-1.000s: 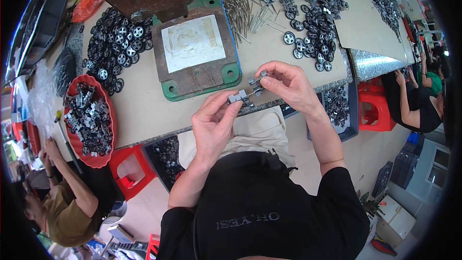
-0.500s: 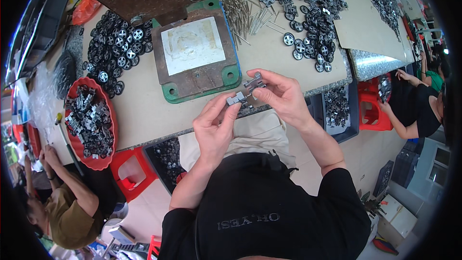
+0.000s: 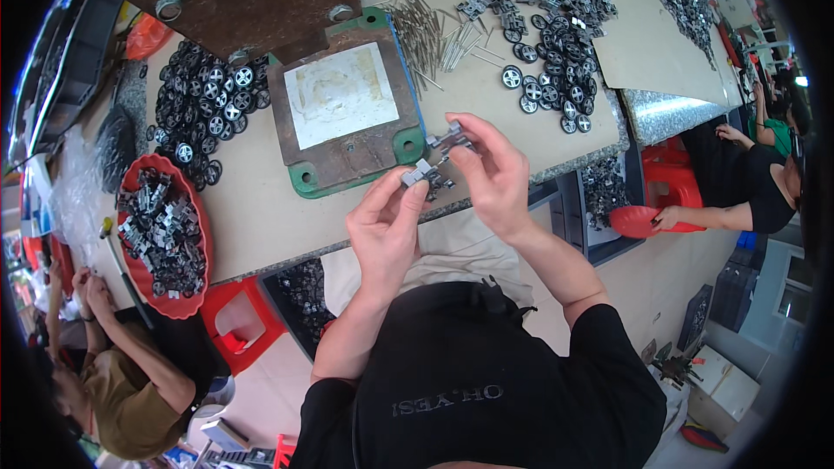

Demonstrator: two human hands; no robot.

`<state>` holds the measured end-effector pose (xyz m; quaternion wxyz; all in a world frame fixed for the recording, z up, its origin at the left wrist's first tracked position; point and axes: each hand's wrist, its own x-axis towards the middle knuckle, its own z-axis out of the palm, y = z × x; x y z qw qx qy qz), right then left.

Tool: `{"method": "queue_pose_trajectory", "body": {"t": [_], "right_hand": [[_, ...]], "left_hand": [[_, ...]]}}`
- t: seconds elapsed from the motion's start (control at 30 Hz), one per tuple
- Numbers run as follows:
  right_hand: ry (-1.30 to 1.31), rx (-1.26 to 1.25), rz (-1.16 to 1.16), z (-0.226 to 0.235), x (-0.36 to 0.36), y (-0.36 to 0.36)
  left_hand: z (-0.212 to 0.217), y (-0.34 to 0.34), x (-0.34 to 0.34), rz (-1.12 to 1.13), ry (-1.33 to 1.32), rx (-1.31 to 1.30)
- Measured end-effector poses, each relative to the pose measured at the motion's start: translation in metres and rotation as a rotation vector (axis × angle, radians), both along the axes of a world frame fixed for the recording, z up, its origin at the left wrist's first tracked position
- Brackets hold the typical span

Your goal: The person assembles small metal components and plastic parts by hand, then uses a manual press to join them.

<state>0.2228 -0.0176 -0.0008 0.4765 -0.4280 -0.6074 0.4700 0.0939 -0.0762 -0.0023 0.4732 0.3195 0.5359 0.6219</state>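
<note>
Your left hand [image 3: 382, 221] pinched a grey block [image 3: 419, 175] between thumb and fingertips, and just beyond it your right hand [image 3: 497, 175] gripped a second grey piece [image 3: 448, 136] in much the same way. Both parts sat in front of you, above the near side of the table [image 3: 252, 217]; whether they touched was too small to tell. Good handling probably called for steady wrists, the two parts squared to each other, light, even pressure, and fingertips clear of the facing ends. The green-cornered metal fixture [image 3: 347, 161] lay close by, so keeping off its corner likely helped. Farther away, thin metal rods [image 3: 419, 43] lay loose near black wheels [image 3: 551, 92].
</note>
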Motion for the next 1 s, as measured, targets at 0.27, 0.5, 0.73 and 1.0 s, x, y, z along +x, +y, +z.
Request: {"method": "queue_pose_trajectory", "body": {"t": [0.27, 0.5, 0.73, 1.0], "right_hand": [[0.285, 0.0, -0.164, 0.014, -0.022, -0.007], [0.134, 0.295, -0.061, 0.015, -0.006, -0.007], [0.596, -0.152, -0.123, 0.041, 0.006, 0.005], [-0.49, 0.165, 0.08, 0.023, 0.038, 0.036]], "left_hand": [[0.011, 0.003, 0.004, 0.045, 0.471, 0.206], [0.027, -0.005, -0.011, -0.118, -0.222, 0.037], [0.027, -0.005, -0.026, 0.142, 0.854, 0.41], [0.01, -0.016, -0.043, -0.065, -0.199, -0.057]]}}
